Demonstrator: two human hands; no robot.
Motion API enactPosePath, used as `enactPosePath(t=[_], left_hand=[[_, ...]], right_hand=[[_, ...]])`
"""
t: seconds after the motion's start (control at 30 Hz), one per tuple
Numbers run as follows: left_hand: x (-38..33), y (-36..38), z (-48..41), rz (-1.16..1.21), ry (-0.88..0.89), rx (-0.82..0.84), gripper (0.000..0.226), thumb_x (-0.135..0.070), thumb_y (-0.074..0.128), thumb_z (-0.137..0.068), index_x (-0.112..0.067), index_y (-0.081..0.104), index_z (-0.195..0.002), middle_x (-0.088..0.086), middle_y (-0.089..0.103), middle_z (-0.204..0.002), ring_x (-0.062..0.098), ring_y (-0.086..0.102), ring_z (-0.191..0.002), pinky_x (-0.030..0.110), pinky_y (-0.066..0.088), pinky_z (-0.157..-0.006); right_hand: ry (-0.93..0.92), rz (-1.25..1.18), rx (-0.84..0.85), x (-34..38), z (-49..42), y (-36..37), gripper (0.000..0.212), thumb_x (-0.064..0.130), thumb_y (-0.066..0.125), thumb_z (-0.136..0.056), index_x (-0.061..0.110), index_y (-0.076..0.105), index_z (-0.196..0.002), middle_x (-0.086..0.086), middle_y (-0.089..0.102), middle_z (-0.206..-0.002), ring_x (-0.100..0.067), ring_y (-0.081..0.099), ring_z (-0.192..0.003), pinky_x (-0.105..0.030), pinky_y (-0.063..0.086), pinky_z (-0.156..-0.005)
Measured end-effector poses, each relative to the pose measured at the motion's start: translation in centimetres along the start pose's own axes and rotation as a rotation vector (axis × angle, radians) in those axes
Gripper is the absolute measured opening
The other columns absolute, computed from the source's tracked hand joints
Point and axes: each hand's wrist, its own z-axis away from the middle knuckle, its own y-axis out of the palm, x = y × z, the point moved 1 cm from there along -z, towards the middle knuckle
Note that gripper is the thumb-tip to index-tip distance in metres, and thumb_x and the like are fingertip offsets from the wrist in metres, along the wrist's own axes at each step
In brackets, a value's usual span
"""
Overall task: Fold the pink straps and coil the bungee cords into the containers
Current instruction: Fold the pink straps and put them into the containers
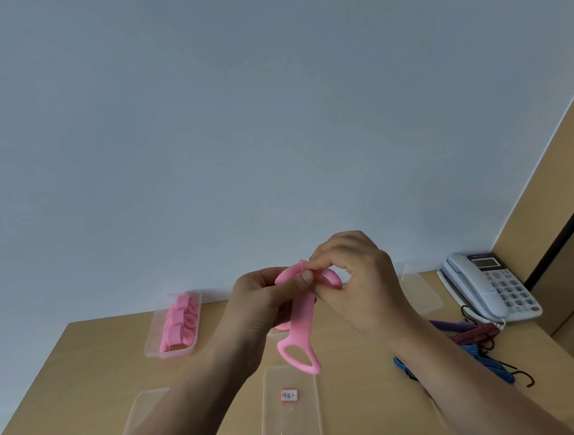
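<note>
1. We are holding the pink strap (pixel 303 315) up above the table (pixel 84 370). Our left hand (pixel 264 301) is pinching its upper part with thumb and fingers.
2. Our right hand (pixel 356 280) is gripping the strap's bent top end, touching the left hand's fingertips.
3. The strap's looped end is hanging below both hands, over a clear labelled tray (pixel 292 429).
4. Folded straps are lying in the container (pixel 168 353) at back left, and the bungee cords (pixel 473 333) are lying loose beside our right forearm.

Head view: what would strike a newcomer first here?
The left hand and right hand pinch a pink strap in mid-air at centre, its looped end hanging. Folded straps sit in a clear container at back left; bungee cords lie loose at right.
</note>
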Motion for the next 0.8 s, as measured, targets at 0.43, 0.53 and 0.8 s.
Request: enactPosePath(t=[0.43, 0.53, 0.8], left_hand=[[0.8, 0.2, 0.2, -0.055, 0.093, -0.035, 0.027, -0.028, 0.073, -0.082, -0.017, 0.079, -0.106, 0.016, 0.078, -0.103, 0.043, 0.070, -0.105, 0.061, 0.053, -0.099], [1.0, 0.2, 0.2, -0.066, 0.097, -0.055, 0.038, -0.023, 0.074, -0.076, -0.016, 0.074, -0.113, 0.013, 0.078, -0.104, 0.039, 0.073, -0.102, 0.063, 0.054, -0.097], [1.7, -0.4, 0.2, 0.025, 0.026, -0.101, 0.059, -0.021, 0.080, -0.068, -0.018, 0.062, -0.125, 0.013, 0.077, -0.109, 0.034, 0.076, -0.100, 0.054, 0.059, -0.096]], right_hand=[[0.312, -0.070, 0.299, -0.4, -0.2, -0.2, 0.021, 0.017, 0.060, -0.097, 0.018, 0.071, -0.115, 0.011, 0.066, -0.109, -0.006, 0.058, -0.106, -0.031, 0.052, -0.087], [0.303, -0.108, 0.348, 0.0, -0.4, -0.1, 0.016, 0.011, 0.060, -0.094, 0.020, 0.074, -0.097, 0.025, 0.062, -0.077, -0.005, 0.061, -0.092, -0.030, 0.053, -0.080], [0.296, -0.115, 0.297, 0.4, -0.1, 0.1, 0.016, 0.005, 0.070, -0.087, 0.017, 0.073, -0.097, 0.015, 0.071, -0.089, -0.006, 0.066, -0.088, -0.030, 0.055, -0.083]])
